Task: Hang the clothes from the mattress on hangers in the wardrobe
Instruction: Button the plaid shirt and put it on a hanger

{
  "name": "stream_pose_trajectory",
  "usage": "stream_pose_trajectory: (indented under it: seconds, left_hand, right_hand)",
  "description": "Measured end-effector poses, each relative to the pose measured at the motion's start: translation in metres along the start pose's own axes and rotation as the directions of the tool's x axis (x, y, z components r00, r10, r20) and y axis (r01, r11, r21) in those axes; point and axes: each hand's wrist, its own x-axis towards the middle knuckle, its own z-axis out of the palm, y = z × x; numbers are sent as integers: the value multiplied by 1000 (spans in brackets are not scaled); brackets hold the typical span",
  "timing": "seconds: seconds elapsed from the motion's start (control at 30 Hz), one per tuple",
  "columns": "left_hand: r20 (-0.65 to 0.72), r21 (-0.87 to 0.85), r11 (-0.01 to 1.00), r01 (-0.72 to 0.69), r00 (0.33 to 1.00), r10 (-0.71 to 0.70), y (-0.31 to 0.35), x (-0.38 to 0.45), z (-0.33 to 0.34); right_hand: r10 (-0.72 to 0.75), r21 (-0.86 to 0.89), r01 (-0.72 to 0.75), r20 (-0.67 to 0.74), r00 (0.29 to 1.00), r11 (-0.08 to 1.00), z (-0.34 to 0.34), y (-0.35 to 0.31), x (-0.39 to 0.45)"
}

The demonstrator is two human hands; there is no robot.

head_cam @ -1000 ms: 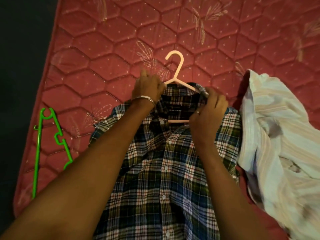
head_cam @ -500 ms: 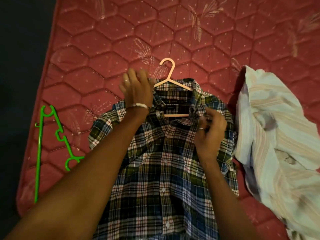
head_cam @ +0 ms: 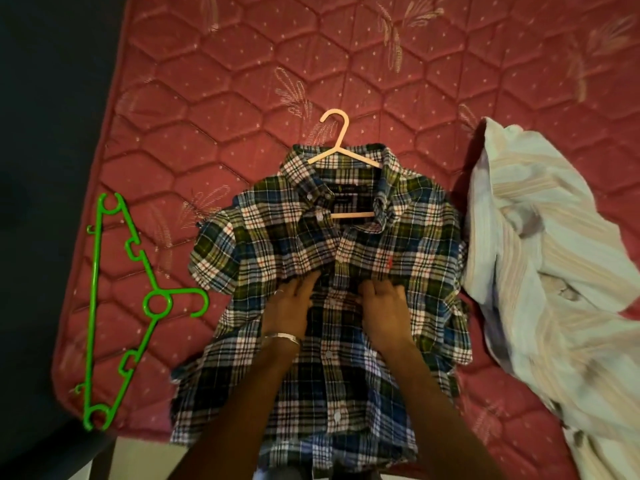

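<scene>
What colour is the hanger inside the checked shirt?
Pale pink hanger, seen in the head view, its hook poking out above the collar.

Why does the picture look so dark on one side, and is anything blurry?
Head view: dim, warm light; the far left beyond the mattress edge is almost black. The plaid shirt and green hanger look sharp, while the lower part of the striped shirt at right is smeared by blur. The wide lens bends the mattress edge.
</scene>
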Motion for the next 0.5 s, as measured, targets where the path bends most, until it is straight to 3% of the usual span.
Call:
stream_pose_trajectory:
  seconds: [0.1,0.2,0.33,0.43,0.5]
  left_hand:
    - [193,-201,980,5,981,35,-6,-5,-17]
    - [339,-78,992,-95,934,116,-17,-8,-32]
    - [581,98,991,-90,814,16,-18,-8,-44]
    - [563,70,998,-6,826,-35,-5,4,-52]
    - [410,17,995,95,907,-93,9,12,-59]
  right_hand:
    - [-100,32,96,167,981,995,-12,6,-10]
    - [-74,7,76,337,939,997,-19,13,-29]
    - [3,179,-126,567,823,976,-21,21,-48]
    - [-4,386,-278,590,807,880,-28,29,-33]
    - [-9,546,-261,442,897,796,-42,26,-16]
